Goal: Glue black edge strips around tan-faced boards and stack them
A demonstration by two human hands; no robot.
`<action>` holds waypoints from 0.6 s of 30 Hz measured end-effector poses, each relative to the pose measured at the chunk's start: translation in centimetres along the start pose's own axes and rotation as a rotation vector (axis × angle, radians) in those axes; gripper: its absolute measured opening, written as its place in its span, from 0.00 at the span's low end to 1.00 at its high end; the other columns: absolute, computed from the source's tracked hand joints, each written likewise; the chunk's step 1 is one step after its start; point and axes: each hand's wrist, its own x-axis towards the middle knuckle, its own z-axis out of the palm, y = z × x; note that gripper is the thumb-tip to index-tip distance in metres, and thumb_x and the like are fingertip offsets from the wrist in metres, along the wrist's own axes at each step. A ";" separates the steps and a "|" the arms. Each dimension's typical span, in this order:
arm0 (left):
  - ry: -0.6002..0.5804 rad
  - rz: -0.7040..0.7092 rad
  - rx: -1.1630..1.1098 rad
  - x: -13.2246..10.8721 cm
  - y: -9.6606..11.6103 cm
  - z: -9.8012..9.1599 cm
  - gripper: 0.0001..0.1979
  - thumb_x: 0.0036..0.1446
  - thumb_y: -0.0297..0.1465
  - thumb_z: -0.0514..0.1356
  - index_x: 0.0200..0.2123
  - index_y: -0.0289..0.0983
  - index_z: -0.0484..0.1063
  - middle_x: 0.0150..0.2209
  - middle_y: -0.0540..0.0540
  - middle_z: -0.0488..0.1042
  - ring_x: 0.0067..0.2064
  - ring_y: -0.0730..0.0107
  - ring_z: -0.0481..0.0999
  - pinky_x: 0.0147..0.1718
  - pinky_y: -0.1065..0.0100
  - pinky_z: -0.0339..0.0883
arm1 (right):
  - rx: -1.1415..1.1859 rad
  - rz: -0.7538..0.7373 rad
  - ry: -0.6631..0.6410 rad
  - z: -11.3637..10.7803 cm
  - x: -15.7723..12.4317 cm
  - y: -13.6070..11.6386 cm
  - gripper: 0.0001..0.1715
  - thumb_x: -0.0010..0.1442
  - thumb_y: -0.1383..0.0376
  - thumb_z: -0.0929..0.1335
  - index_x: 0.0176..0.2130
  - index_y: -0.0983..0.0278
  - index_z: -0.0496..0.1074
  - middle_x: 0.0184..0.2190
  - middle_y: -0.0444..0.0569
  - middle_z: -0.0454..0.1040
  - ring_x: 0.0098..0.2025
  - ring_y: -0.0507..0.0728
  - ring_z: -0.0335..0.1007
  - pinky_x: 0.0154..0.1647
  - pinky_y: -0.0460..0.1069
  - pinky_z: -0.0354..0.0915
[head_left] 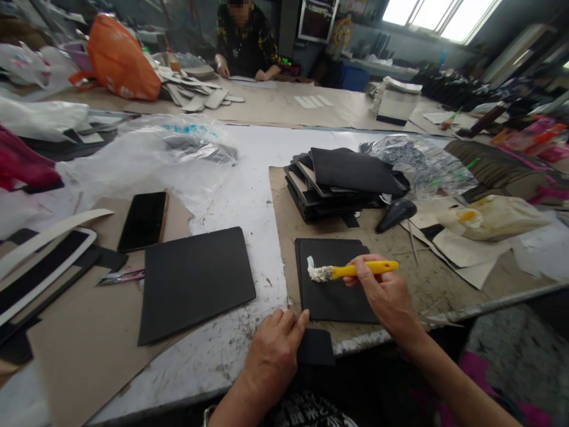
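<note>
My right hand (384, 287) is closed around a yellow-handled brush (364, 268), its bristles coated in thick white paste. The bristles touch a black panel (338, 299) lying on the brown board, and a white smear of paste (310, 261) shows there. Another dark sheet's edge shows beneath that panel. My left hand (275, 344) has its fingers curled at the panel's lower left corner, with a fingertip against it. A small black piece (316, 347) juts over the table's front edge beside that hand. To the left lies a larger black panel (198, 281).
Behind the panel is a stack of black pieces (338, 178). A phone (143, 220) and small scissors (122, 276) lie left. A yellowish container (502, 219) stands right, near a dark rounded tool (396, 214). Another person (246, 44) works across the table.
</note>
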 end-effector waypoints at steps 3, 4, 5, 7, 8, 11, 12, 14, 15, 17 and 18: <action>-0.012 0.005 -0.007 -0.1 -0.1 -0.1 0.23 0.50 0.15 0.48 0.50 0.29 0.64 0.32 0.42 0.69 0.33 0.62 0.67 0.29 0.61 0.71 | 0.008 0.045 -0.022 -0.8 -2.3 0.0 0.22 0.52 0.46 0.66 0.30 0.63 0.68 0.24 0.47 0.72 0.22 0.53 0.72 0.24 0.46 0.71; -0.012 0.008 -0.014 -0.1 -0.1 -0.1 0.23 0.50 0.15 0.48 0.50 0.29 0.64 0.32 0.42 0.69 0.33 0.62 0.67 0.29 0.61 0.71 | 0.013 0.054 -0.025 -1.0 -3.0 0.0 0.22 0.52 0.47 0.66 0.30 0.63 0.68 0.23 0.47 0.73 0.22 0.53 0.72 0.24 0.46 0.71; -0.013 0.012 -0.023 -0.2 -0.1 -0.1 0.23 0.50 0.15 0.48 0.50 0.29 0.64 0.32 0.42 0.69 0.33 0.62 0.67 0.29 0.61 0.70 | 0.017 0.060 -0.022 -1.2 -3.6 0.0 0.22 0.52 0.47 0.66 0.30 0.63 0.69 0.23 0.47 0.73 0.22 0.53 0.72 0.23 0.46 0.71; -0.014 0.019 -0.032 -0.3 -0.1 -0.2 0.23 0.49 0.15 0.49 0.50 0.29 0.65 0.33 0.41 0.69 0.34 0.61 0.67 0.30 0.60 0.70 | 0.023 0.070 -0.014 -1.5 -4.4 -0.1 0.21 0.53 0.48 0.66 0.30 0.64 0.69 0.24 0.47 0.73 0.22 0.53 0.71 0.23 0.46 0.71; -0.015 0.022 -0.032 -0.3 -0.1 -0.3 0.23 0.49 0.16 0.49 0.50 0.29 0.65 0.33 0.41 0.69 0.34 0.62 0.66 0.31 0.60 0.70 | 0.028 0.075 -0.010 -1.6 -4.6 -0.1 0.21 0.53 0.48 0.66 0.30 0.64 0.69 0.24 0.47 0.73 0.22 0.52 0.71 0.23 0.46 0.71; -0.022 0.031 -0.023 -0.4 -0.2 -0.3 0.23 0.49 0.16 0.49 0.49 0.29 0.65 0.33 0.42 0.68 0.34 0.62 0.66 0.31 0.61 0.70 | 0.052 0.089 0.005 -1.6 -4.8 0.1 0.21 0.54 0.49 0.66 0.30 0.65 0.69 0.26 0.46 0.72 0.22 0.52 0.71 0.24 0.45 0.71; -0.022 0.037 -0.020 -0.4 -0.2 -0.3 0.23 0.48 0.16 0.49 0.49 0.29 0.65 0.33 0.42 0.68 0.34 0.62 0.66 0.30 0.61 0.70 | 0.064 0.094 0.011 -1.6 -4.8 0.3 0.21 0.54 0.49 0.66 0.30 0.65 0.69 0.27 0.47 0.72 0.22 0.51 0.71 0.24 0.45 0.71; -0.022 0.042 -0.014 -0.3 -0.2 -0.3 0.23 0.47 0.15 0.50 0.49 0.29 0.66 0.33 0.42 0.68 0.34 0.62 0.66 0.30 0.62 0.69 | 0.092 0.112 0.029 -1.7 -4.7 0.8 0.22 0.54 0.49 0.66 0.32 0.66 0.69 0.28 0.47 0.72 0.23 0.52 0.72 0.25 0.46 0.72; -0.025 0.044 -0.012 -0.3 -0.2 -0.3 0.23 0.47 0.15 0.50 0.48 0.29 0.66 0.33 0.42 0.68 0.34 0.62 0.66 0.30 0.62 0.69 | 0.105 0.123 0.038 -1.7 -4.7 1.1 0.22 0.54 0.49 0.66 0.32 0.66 0.68 0.27 0.46 0.72 0.23 0.52 0.72 0.25 0.46 0.72; -0.029 0.042 -0.007 -0.2 -0.1 -0.4 0.23 0.46 0.15 0.50 0.48 0.29 0.66 0.33 0.42 0.68 0.34 0.61 0.66 0.30 0.61 0.69 | 0.118 0.140 0.062 -2.2 -4.7 1.7 0.22 0.53 0.48 0.67 0.32 0.66 0.68 0.26 0.46 0.72 0.23 0.52 0.72 0.25 0.46 0.72; -0.031 0.039 -0.005 -0.2 -0.1 -0.4 0.23 0.46 0.15 0.50 0.48 0.29 0.66 0.33 0.42 0.68 0.34 0.61 0.66 0.30 0.61 0.69 | 0.115 0.144 0.079 -2.5 -4.7 2.0 0.23 0.53 0.48 0.67 0.32 0.66 0.68 0.25 0.46 0.72 0.23 0.53 0.72 0.25 0.46 0.71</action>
